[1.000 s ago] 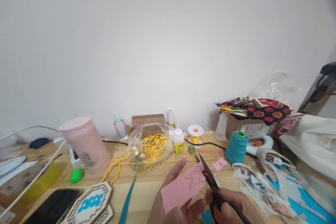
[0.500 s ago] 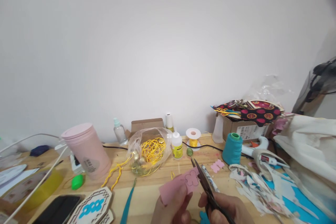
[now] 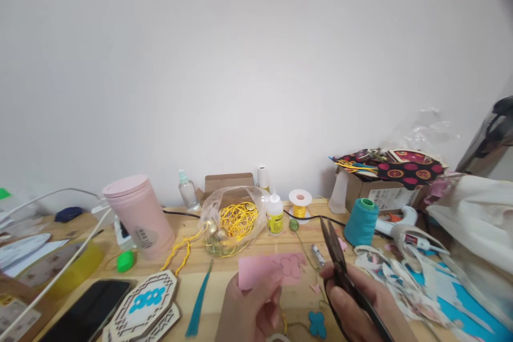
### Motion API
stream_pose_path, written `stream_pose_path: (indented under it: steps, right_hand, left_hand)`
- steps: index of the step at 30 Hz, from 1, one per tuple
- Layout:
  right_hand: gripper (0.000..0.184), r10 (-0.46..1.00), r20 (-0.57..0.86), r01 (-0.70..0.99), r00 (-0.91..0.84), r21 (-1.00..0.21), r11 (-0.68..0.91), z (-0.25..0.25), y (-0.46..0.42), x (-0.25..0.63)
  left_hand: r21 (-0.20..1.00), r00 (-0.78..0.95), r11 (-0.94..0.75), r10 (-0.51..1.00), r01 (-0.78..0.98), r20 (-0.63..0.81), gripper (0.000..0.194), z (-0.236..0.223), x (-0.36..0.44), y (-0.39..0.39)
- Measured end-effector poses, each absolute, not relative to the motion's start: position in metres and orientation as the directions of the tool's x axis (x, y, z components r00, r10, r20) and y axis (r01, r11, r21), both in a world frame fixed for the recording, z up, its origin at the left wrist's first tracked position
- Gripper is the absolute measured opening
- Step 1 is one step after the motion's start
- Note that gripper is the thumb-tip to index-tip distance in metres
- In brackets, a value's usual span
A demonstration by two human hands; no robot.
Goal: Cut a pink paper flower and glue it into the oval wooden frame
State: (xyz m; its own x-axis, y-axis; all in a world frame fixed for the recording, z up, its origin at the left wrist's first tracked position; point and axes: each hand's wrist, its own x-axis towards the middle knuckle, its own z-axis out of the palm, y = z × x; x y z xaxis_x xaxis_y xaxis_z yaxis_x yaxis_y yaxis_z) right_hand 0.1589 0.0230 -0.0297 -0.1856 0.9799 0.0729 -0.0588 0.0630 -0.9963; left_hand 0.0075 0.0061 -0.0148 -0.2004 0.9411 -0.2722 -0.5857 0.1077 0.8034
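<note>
Pinched between the thumb and fingers of my left hand (image 3: 256,304) is a piece of pink felt-like sheet (image 3: 256,270). A flower-like outline is drawn on its right part, and the edge there is cut unevenly. My right hand (image 3: 356,299) is wrapped round dark scissors (image 3: 339,262), whose blades point up and away, slightly parted and clear of the pink sheet. Below the hands lies a blue flower-shaped cutout (image 3: 317,324). A small pink scrap (image 3: 316,288) rests on the table between the hands, with a marker pen (image 3: 318,255) behind it.
Behind stand a glue bottle (image 3: 274,215), a bag of yellow cord (image 3: 238,222), a yellow thread spool (image 3: 300,206) and a teal thread cone (image 3: 362,223). White scraps (image 3: 390,283) lie right. Left are a pink tumbler (image 3: 140,219), octagonal wooden pieces (image 3: 146,299) and a phone (image 3: 86,310).
My right hand has drawn the scissors away to the right from the pink sheet. The left hand has turned the sheet flatter. A pink scrap now shows on the table; the view has shifted slightly.
</note>
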Motion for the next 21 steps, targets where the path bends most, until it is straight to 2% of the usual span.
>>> stream_pose_path:
  steps: [6, 8, 12, 13, 18, 21]
  right_hand:
    - [0.032, 0.988, 0.057, -0.104, -0.146, -0.994, 0.041, -0.015, 0.022, 0.163]
    - [0.033, 0.995, 0.051, -0.112, -0.083, -0.993, 0.042, -0.016, 0.020, 0.161]
    - [0.035, 1.000, 0.009, -0.122, 0.010, -0.993, 0.010, -0.017, 0.018, 0.157]
    - [0.035, 1.000, 0.002, -0.130, 0.015, -0.991, 0.004, -0.017, 0.018, 0.156]
    - [0.034, 0.997, 0.031, -0.135, -0.074, -0.991, 0.020, -0.023, 0.020, 0.155]
    - [0.038, 0.980, 0.050, -0.150, -0.190, -0.988, 0.021, -0.028, 0.024, 0.157]
  left_hand:
    - [0.889, -0.102, 0.222, 0.953, -0.401, -0.284, 0.018, -0.016, 0.011, 0.001]
    - [0.863, -0.075, 0.249, 0.947, -0.440, -0.312, 0.020, -0.013, 0.012, 0.000]
    - [0.710, 0.026, 0.276, 0.939, -0.648, -0.342, 0.022, -0.005, 0.018, -0.002]
    - [0.709, 0.024, 0.275, 0.939, -0.649, -0.342, 0.024, -0.004, 0.021, -0.002]
    - [0.897, -0.095, 0.247, 0.949, -0.367, -0.300, 0.027, -0.014, 0.026, 0.000]
    - [0.904, -0.161, 0.231, 0.939, -0.360, -0.304, 0.026, -0.019, 0.021, 0.003]
